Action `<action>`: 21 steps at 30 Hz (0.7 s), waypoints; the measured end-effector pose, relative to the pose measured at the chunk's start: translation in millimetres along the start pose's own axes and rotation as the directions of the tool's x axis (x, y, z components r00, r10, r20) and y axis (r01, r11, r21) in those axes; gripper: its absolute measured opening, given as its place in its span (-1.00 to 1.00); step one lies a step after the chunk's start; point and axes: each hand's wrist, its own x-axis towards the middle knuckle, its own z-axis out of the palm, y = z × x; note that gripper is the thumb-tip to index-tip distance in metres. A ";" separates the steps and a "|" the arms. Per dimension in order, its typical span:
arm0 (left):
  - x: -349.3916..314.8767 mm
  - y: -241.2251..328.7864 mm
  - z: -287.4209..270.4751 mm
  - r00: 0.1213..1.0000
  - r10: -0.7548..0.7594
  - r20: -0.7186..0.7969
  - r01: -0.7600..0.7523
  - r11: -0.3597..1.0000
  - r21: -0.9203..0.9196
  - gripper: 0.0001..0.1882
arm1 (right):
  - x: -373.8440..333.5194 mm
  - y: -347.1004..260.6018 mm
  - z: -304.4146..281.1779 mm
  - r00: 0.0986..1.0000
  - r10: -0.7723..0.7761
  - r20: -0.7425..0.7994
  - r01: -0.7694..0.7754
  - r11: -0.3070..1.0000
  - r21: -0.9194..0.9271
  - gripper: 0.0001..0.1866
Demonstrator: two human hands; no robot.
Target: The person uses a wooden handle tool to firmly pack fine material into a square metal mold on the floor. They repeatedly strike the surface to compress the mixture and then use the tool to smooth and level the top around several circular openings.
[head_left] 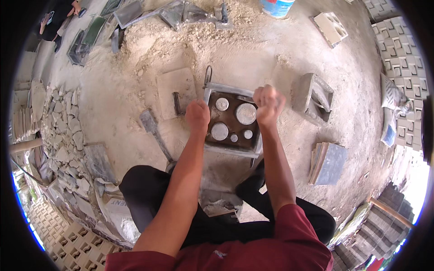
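Observation:
In front of me on the dusty floor lies a square metal mould frame (pixel 231 151) with a wet brown bed (pixel 230 121) inside. Several round grey discs of different sizes sit in it, the largest disc (pixel 246 114) toward the upper right. My left hand (pixel 197 115) is closed at the frame's left rim, fingers curled over it. Slightly blurred, my right hand (pixel 270 105) is a closed fist over the upper right rim; what it holds, if anything, is hidden. A thin bar (pixel 245 99) shows beside it. A loop handle (pixel 208 76) rises at the frame's far left corner.
Left of the frame lie a square plate with a handle (pixel 174 90) and a trowel (pixel 156 133). On the right are a hollow mould box (pixel 314 99) and stacked flat plates (pixel 330 163). Stone rubble (pixel 65 131) lines the left; a bucket (pixel 276 7) and a person (pixel 58 20) are farther away.

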 end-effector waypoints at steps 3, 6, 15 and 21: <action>1.5 -1.1 -4.2 0.998 -0.035 0.052 0.031 0.997 0.078 -0.62 | 9.5 -33.5 -0.6 0.991 -0.052 -0.120 0.092 0.930 0.355 -0.40; -1.6 2.5 -2.7 1.000 -0.030 0.002 0.029 0.992 0.119 -0.61 | 3.3 2.8 9.3 0.984 0.017 -0.176 0.049 0.929 0.366 -0.44; -3.7 9.1 -5.5 0.993 -0.089 0.080 0.068 0.968 0.241 -0.61 | 3.7 7.0 24.7 0.996 0.084 -0.006 -0.081 0.976 0.201 -0.44; -3.2 13.0 -14.0 0.995 -0.090 0.052 0.079 0.982 0.173 -0.55 | 28.2 -34.3 27.2 0.986 0.165 0.034 -0.169 0.963 0.212 -0.55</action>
